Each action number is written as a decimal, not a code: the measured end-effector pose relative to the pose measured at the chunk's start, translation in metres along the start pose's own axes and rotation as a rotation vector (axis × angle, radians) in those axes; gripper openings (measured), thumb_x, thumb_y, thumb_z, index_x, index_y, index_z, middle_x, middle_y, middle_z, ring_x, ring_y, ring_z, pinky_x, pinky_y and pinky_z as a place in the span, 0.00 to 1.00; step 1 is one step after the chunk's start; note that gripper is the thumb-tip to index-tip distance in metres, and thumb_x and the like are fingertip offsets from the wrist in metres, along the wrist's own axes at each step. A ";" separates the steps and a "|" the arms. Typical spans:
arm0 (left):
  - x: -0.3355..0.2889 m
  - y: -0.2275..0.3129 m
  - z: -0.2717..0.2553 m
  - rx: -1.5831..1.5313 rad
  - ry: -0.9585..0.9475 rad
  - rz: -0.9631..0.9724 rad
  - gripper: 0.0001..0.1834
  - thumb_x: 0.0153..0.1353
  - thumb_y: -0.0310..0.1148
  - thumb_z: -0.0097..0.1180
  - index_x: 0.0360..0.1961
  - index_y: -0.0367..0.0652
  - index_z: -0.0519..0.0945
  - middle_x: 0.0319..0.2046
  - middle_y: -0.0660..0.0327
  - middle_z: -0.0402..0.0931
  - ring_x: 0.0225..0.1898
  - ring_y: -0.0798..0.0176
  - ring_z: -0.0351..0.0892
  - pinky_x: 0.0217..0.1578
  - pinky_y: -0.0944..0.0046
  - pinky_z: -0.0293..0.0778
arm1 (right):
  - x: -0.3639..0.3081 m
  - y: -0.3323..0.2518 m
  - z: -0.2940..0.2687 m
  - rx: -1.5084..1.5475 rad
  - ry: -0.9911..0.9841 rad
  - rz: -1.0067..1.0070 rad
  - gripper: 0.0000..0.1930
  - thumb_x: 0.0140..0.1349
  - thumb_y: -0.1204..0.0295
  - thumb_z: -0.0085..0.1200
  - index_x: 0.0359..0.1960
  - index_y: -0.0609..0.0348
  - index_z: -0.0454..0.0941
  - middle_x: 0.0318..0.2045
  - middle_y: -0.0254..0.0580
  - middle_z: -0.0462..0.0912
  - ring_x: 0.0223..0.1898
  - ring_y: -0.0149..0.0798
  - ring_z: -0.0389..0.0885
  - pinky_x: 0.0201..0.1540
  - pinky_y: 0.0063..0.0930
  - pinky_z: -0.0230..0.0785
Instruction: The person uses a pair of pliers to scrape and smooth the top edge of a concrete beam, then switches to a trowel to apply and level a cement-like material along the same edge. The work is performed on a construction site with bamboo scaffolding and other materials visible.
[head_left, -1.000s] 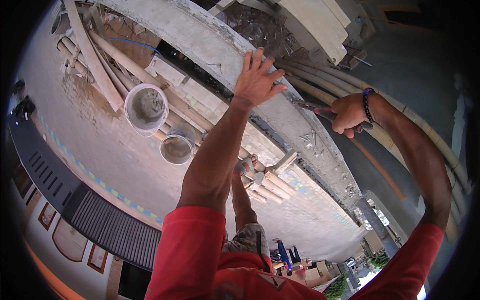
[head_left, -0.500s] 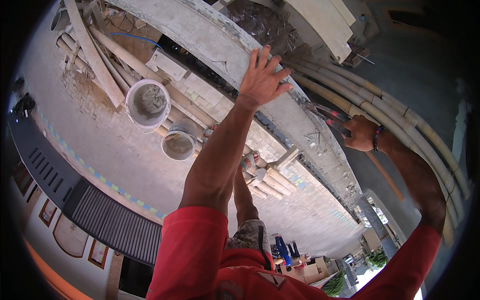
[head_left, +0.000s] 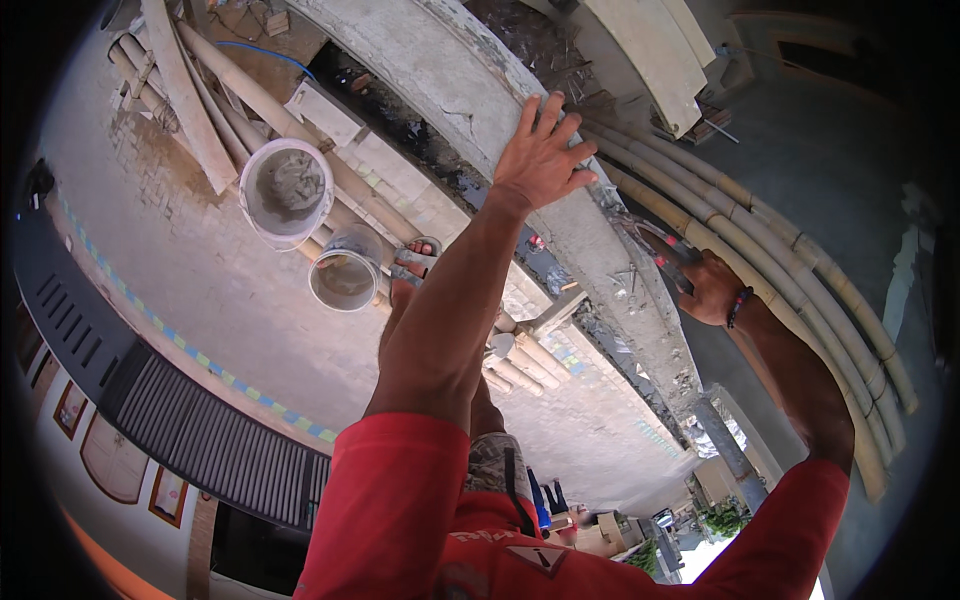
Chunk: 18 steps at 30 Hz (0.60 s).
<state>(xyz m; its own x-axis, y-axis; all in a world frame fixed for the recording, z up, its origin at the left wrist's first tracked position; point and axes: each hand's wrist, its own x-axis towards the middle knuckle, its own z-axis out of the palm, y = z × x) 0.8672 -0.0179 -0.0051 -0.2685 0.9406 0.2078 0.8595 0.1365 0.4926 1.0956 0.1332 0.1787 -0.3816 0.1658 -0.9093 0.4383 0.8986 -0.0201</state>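
Observation:
My left hand (head_left: 545, 152) lies on top of a long grey concrete beam (head_left: 440, 70), fingers spread over its far edge, holding nothing. Closed around the dark, red-marked handles of a pair of pincers (head_left: 660, 245) is my right hand (head_left: 708, 288), on the beam's right side. The jaws of the pincers are at the beam's edge; what they grip, if anything, is too small to tell. A few loose nails (head_left: 626, 280) lie on the beam near the tool.
Long bamboo poles (head_left: 770, 230) run beside the beam on the right. Below left stand a bucket of grey mortar (head_left: 285, 240) and a smaller clear bucket (head_left: 345, 300). My feet (head_left: 420, 248) are on bamboo poles high above a paved ground (head_left: 190, 260). A dark slatted gate (head_left: 200, 430) stands left.
The view has shifted slightly, and more of one foot shows. My left hand stays on the beam. My right hand still holds the pincers at the edge, their handles turned a little.

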 end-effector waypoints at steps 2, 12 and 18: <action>0.002 0.003 0.001 -0.004 -0.007 -0.001 0.22 0.57 0.59 0.56 0.46 0.61 0.83 0.55 0.61 0.68 0.66 0.46 0.51 0.67 0.38 0.44 | -0.006 -0.020 -0.018 0.065 -0.063 0.026 0.18 0.50 0.64 0.55 0.39 0.65 0.80 0.30 0.58 0.80 0.37 0.54 0.79 0.46 0.47 0.71; 0.002 0.000 0.002 0.027 -0.025 0.004 0.22 0.58 0.60 0.54 0.46 0.63 0.83 0.56 0.62 0.66 0.66 0.45 0.51 0.67 0.37 0.43 | 0.002 -0.048 -0.069 0.093 -0.146 0.031 0.10 0.48 0.71 0.53 0.30 0.62 0.83 0.17 0.44 0.78 0.24 0.40 0.76 0.28 0.40 0.69; 0.002 0.000 0.000 0.027 -0.021 0.020 0.21 0.57 0.59 0.57 0.46 0.62 0.83 0.55 0.61 0.68 0.66 0.45 0.51 0.66 0.36 0.43 | -0.003 -0.067 -0.098 -0.398 -0.165 -0.017 0.12 0.49 0.68 0.55 0.32 0.61 0.85 0.24 0.45 0.83 0.36 0.46 0.82 0.38 0.43 0.72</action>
<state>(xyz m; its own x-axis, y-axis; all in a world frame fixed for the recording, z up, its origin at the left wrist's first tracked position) 0.8669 -0.0160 -0.0051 -0.2423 0.9496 0.1991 0.8762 0.1260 0.4651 0.9878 0.1123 0.2233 -0.2366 0.1115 -0.9652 0.0727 0.9926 0.0968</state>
